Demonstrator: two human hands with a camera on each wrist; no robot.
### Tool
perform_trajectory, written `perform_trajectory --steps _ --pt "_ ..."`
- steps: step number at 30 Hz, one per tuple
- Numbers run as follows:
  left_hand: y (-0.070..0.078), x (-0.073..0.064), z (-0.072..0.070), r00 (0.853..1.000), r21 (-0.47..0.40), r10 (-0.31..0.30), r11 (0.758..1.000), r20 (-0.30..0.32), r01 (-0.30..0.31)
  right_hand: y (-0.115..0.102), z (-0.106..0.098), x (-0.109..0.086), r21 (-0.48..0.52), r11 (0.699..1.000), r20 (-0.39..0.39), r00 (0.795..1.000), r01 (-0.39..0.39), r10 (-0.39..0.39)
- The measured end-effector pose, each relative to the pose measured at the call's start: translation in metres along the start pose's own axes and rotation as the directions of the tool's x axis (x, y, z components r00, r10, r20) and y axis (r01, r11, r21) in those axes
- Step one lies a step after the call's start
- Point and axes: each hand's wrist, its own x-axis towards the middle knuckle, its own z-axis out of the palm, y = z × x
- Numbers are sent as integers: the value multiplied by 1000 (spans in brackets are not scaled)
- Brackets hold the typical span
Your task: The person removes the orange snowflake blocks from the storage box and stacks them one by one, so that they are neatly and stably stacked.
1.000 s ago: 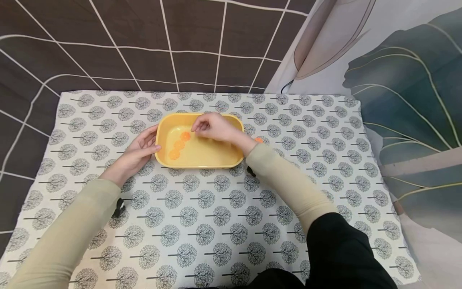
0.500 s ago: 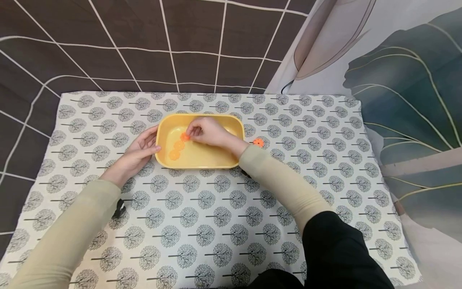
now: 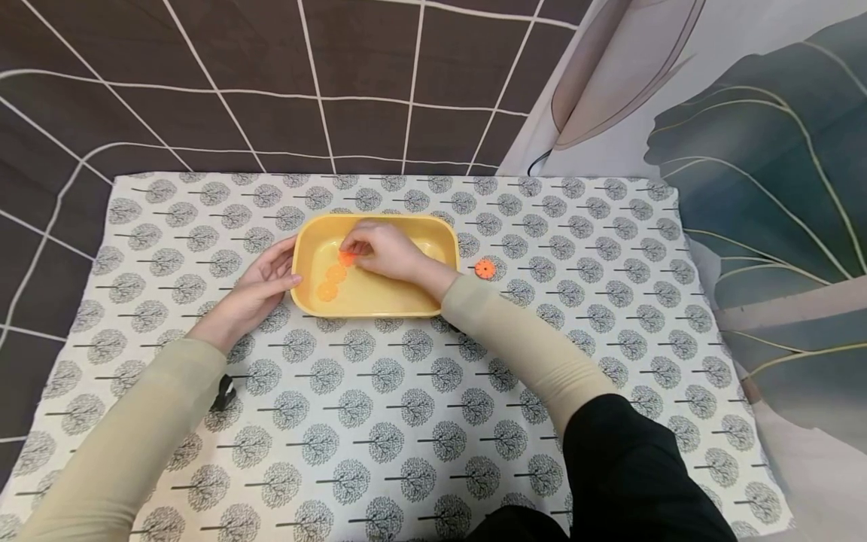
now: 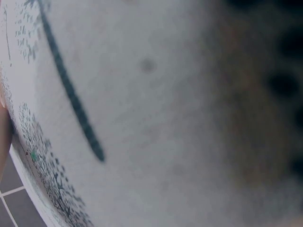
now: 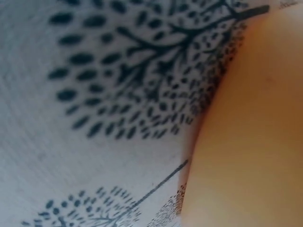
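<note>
A yellow rectangular tub (image 3: 400, 305) stands on the table in the head view. Inside its left part lie orange notched discs in a slanting row, one low (image 3: 327, 291) and one in the middle (image 3: 336, 273). My right hand (image 3: 386, 248) reaches in over the right wall, thumb and fingers curled together at the uppermost orange disc (image 3: 346, 258), which they partly cover. My left hand (image 3: 260, 278) rests against the tub's left end, thumb tip at the rim and fingers along the outer wall. The right wrist view shows the tub's wall (image 5: 255, 118) up close.
Another orange notched disc (image 3: 484, 269), with a dark centre and slots, lies on the cloth right of the tub. A white tablecloth (image 3: 379, 406) with tree prints covers the table. Dark checked fabric (image 3: 271, 90) hangs behind; a patterned curtain (image 3: 759, 188) is at the right.
My right hand has moved left and slightly down inside the tub, onto the uppermost disc. Its arm's shift uncovers the disc on the cloth. The left hand stays put.
</note>
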Motion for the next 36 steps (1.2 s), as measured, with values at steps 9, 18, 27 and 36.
perform_trajectory --steps 9,18,27,36 --pt "-2 0 -1 1000 -20 23 1000 18 -23 -1 2 0 -83 996 30 999 25 -23" --pt "-2 1 -2 999 -21 27 999 19 -26 3 4 2 -74 997 55 998 19 -14" --pt "-1 0 -1 1000 -15 19 1000 17 -18 3 5 2 -121 992 79 997 29 -20" --pt "0 -1 0 1000 -2 18 1000 17 -18 -1 6 4 -207 978 101 995 27 -6"
